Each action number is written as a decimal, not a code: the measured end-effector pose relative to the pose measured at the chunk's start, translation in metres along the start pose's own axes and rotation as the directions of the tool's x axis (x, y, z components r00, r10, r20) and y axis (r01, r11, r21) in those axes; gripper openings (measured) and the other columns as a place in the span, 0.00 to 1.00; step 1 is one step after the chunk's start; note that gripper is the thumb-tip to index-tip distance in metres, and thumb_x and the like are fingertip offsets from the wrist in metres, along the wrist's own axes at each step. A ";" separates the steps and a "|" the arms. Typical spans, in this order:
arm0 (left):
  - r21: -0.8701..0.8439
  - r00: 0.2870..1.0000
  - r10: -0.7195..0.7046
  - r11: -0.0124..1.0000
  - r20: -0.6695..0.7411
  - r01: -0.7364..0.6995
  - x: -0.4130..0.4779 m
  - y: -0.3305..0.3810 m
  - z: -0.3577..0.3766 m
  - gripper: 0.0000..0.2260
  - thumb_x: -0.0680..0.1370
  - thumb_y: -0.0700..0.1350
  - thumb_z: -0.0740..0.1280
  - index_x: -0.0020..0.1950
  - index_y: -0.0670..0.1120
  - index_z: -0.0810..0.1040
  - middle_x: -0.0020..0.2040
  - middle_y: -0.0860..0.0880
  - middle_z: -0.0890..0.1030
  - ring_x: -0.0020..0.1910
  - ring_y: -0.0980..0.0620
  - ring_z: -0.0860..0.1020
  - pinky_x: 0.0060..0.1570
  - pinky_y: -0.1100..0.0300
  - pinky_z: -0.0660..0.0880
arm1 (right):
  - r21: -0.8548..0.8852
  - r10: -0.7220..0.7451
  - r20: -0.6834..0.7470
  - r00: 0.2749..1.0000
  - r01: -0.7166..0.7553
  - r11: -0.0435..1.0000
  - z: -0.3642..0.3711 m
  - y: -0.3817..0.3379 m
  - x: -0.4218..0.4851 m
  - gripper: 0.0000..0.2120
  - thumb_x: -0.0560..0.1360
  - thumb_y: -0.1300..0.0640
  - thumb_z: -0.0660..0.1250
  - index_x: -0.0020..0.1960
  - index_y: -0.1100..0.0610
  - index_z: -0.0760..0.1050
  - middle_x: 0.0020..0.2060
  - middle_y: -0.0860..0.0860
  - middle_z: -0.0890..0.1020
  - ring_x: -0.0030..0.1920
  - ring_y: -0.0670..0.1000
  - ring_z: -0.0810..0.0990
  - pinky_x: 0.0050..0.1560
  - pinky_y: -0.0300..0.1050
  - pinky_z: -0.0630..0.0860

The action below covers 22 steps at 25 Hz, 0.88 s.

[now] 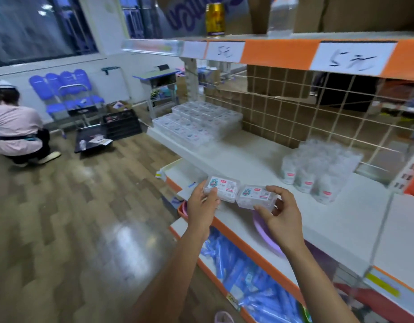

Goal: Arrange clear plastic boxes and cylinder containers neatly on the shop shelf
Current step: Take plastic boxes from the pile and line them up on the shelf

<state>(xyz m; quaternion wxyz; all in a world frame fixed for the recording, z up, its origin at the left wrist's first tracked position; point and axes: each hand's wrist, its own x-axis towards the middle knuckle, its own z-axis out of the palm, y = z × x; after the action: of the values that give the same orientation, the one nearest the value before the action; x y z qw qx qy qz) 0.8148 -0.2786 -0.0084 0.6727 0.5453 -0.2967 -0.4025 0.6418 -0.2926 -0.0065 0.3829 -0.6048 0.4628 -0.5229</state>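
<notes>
My left hand (202,206) grips a clear plastic box (224,187) with a white label, and my right hand (283,215) pinches a second such box (256,197) right beside it. Both boxes hover side by side at the front edge of the white shelf (259,164). A stepped stack of several matching clear boxes (196,122) fills the shelf's far left end. A cluster of several clear cylinder containers (318,169) stands on the shelf toward the right, apart from my hands.
A wire grid back panel (306,113) closes the shelf behind. The upper shelf (283,52) carries price labels and a gold can (215,19). Blue packets (236,269) and a purple basin (264,231) lie below. A person (17,127) crouches at left near black crates (122,124).
</notes>
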 end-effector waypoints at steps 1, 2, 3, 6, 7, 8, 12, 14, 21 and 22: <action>0.003 1.000 -0.005 1.000 -0.025 0.005 0.012 0.000 -0.009 0.13 0.79 0.39 0.64 0.62 0.48 0.74 0.55 0.46 0.81 0.52 0.53 0.81 0.45 0.64 0.78 | 0.011 0.005 0.011 1.000 -0.005 1.000 0.013 0.000 0.007 0.21 0.67 0.66 0.73 0.53 0.47 0.71 0.55 0.48 0.74 0.53 0.44 0.78 0.45 0.26 0.73; 0.002 0.999 -0.004 1.000 -0.047 0.004 0.025 0.000 -0.018 0.14 0.79 0.39 0.64 0.64 0.46 0.74 0.55 0.45 0.81 0.52 0.52 0.80 0.45 0.65 0.78 | 0.027 0.012 0.023 1.000 -0.012 1.000 0.028 0.001 0.016 0.21 0.67 0.66 0.73 0.52 0.46 0.71 0.55 0.48 0.74 0.53 0.44 0.78 0.45 0.26 0.73; 0.017 0.998 0.007 1.000 -0.064 -0.005 0.038 0.000 -0.027 0.13 0.79 0.39 0.64 0.64 0.46 0.75 0.54 0.45 0.81 0.52 0.52 0.81 0.45 0.65 0.78 | 0.039 0.014 0.031 0.999 -0.016 0.999 0.041 0.002 0.026 0.22 0.67 0.67 0.72 0.51 0.44 0.71 0.55 0.48 0.74 0.52 0.45 0.78 0.44 0.27 0.73; 0.035 0.995 0.037 0.999 -0.091 -0.034 0.084 0.004 -0.048 0.10 0.79 0.38 0.64 0.54 0.52 0.78 0.49 0.47 0.82 0.47 0.53 0.81 0.42 0.66 0.77 | 0.021 0.008 0.036 0.999 -0.009 1.000 0.086 0.010 0.065 0.23 0.66 0.67 0.73 0.48 0.42 0.70 0.55 0.49 0.74 0.51 0.47 0.78 0.45 0.30 0.74; 0.041 0.994 0.042 0.998 -0.098 -0.038 0.102 0.007 -0.055 0.10 0.79 0.37 0.64 0.52 0.52 0.78 0.48 0.47 0.82 0.46 0.53 0.81 0.41 0.65 0.77 | 0.018 0.014 0.029 0.999 -0.014 1.000 0.101 0.011 0.079 0.23 0.66 0.66 0.73 0.48 0.42 0.71 0.54 0.49 0.74 0.51 0.47 0.78 0.47 0.31 0.74; 0.046 0.993 0.049 0.998 -0.107 -0.044 0.120 0.009 -0.061 0.10 0.78 0.37 0.64 0.53 0.50 0.78 0.48 0.47 0.82 0.46 0.52 0.81 0.42 0.63 0.78 | 0.020 0.017 0.020 1.000 -0.018 1.000 0.115 0.012 0.093 0.22 0.65 0.65 0.74 0.49 0.44 0.71 0.54 0.48 0.75 0.51 0.47 0.77 0.47 0.32 0.73; 0.110 0.984 0.044 0.994 -0.170 -0.025 0.205 0.023 -0.080 0.13 0.76 0.42 0.68 0.61 0.44 0.78 0.53 0.42 0.82 0.47 0.51 0.82 0.41 0.62 0.79 | -0.017 0.017 -0.015 1.000 -0.017 1.000 0.169 0.013 0.156 0.19 0.66 0.62 0.75 0.52 0.50 0.73 0.54 0.48 0.74 0.51 0.48 0.76 0.45 0.28 0.71; 0.122 0.981 0.079 0.991 -0.175 -0.058 0.243 0.028 -0.083 0.14 0.77 0.42 0.68 0.62 0.43 0.77 0.55 0.41 0.81 0.50 0.49 0.82 0.43 0.62 0.79 | -0.010 0.028 -0.046 0.999 -0.028 1.000 0.190 0.014 0.186 0.19 0.67 0.60 0.75 0.52 0.50 0.72 0.55 0.49 0.72 0.52 0.50 0.76 0.49 0.34 0.72; 0.171 0.978 0.120 0.981 -0.172 -0.091 0.319 0.033 -0.084 0.15 0.76 0.44 0.68 0.63 0.46 0.78 0.52 0.46 0.82 0.50 0.51 0.82 0.49 0.56 0.80 | -0.080 0.059 -0.074 0.995 -0.065 0.995 0.234 0.024 0.245 0.19 0.65 0.59 0.76 0.51 0.49 0.72 0.54 0.50 0.73 0.51 0.50 0.75 0.57 0.46 0.74; 0.164 0.980 0.115 0.983 -0.164 -0.088 0.327 0.036 -0.083 0.16 0.76 0.44 0.69 0.64 0.47 0.77 0.52 0.47 0.83 0.50 0.52 0.82 0.50 0.55 0.80 | -0.084 0.065 -0.082 0.995 -0.072 0.994 0.239 0.024 0.252 0.19 0.65 0.59 0.76 0.51 0.50 0.72 0.54 0.50 0.74 0.52 0.50 0.76 0.56 0.46 0.74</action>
<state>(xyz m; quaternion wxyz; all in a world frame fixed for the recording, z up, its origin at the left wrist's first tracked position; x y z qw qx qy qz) 1.0561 -0.5175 -0.0051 0.6709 0.6133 -0.2953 -0.2943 0.8803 -0.5463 0.0026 0.3555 -0.5836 0.5205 -0.5120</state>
